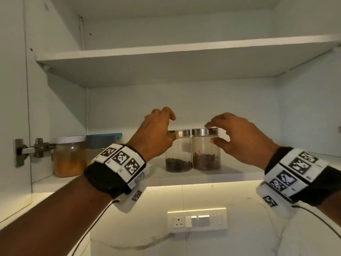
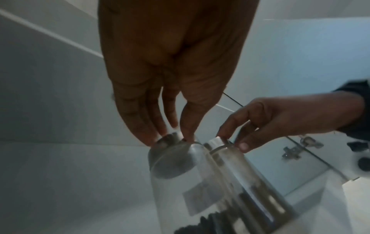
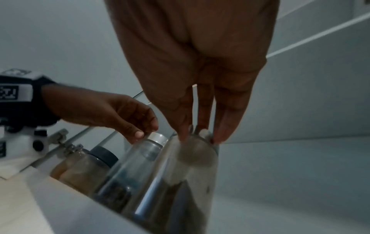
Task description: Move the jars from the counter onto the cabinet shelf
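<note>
Two clear glass jars with metal lids stand upright side by side, touching, on the lower cabinet shelf [image 1: 230,175]. Both hold dark spices at the bottom. My left hand [image 1: 168,127] pinches the lid of the left jar [image 1: 180,154] from above, thumb in front and fingers over the top. My right hand [image 1: 210,133] holds the right jar [image 1: 205,152] at its lid, thumb on the glass just under the rim. The left wrist view shows my left hand [image 2: 174,134] with its fingertips on the left jar [image 2: 176,161]. In the right wrist view my right hand [image 3: 200,136] touches the right jar [image 3: 192,174].
Left of the two jars on the same shelf stand a white-lidded jar with orange contents [image 1: 69,156] and a blue-lidded container [image 1: 103,139]. The door hinge [image 1: 35,147] sticks out at far left. An upper shelf [image 1: 184,48] hangs above. A socket panel [image 1: 197,220] is on the wall below.
</note>
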Demonstrator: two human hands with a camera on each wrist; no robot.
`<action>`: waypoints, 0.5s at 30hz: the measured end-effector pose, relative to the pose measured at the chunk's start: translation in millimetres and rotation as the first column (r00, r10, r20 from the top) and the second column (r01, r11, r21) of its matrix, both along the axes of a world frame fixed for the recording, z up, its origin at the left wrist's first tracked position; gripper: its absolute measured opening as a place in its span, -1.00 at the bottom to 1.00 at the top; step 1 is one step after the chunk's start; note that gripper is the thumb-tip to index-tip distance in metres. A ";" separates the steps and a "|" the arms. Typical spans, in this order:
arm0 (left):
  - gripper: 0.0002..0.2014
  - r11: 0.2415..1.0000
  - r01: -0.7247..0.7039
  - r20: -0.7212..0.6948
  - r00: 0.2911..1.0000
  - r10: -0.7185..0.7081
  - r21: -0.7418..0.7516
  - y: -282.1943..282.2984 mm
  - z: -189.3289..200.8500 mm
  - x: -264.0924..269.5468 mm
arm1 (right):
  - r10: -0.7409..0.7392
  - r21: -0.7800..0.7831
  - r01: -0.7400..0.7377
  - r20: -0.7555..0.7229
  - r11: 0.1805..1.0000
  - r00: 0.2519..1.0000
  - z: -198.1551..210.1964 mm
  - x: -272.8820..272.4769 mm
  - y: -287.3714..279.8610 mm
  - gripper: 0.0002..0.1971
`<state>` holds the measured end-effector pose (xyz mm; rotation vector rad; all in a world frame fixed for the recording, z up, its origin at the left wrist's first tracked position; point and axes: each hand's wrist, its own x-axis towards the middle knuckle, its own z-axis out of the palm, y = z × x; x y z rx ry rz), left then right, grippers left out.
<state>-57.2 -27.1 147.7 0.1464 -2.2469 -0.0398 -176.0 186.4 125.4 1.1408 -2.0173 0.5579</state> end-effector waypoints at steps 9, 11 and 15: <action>-0.77 0.992 -0.070 0.137 0.987 0.084 -0.104 -15.6 23.0 -42.0 | -0.119 0.159 0.116 0.009 0.980 0.993 39.4 -35.9 -48.3 -0.75; -0.70 0.990 -0.069 0.196 0.976 0.092 -0.119 -23.7 26.0 -51.0 | -0.131 0.191 0.120 0.043 0.974 0.990 46.4 -45.2 -60.0 -0.75; -0.59 0.981 -0.100 0.314 0.938 0.148 -0.163 -34.4 30.7 -63.5 | -0.195 0.352 0.144 0.114 0.925 0.974 54.5 -57.3 -73.6 -0.61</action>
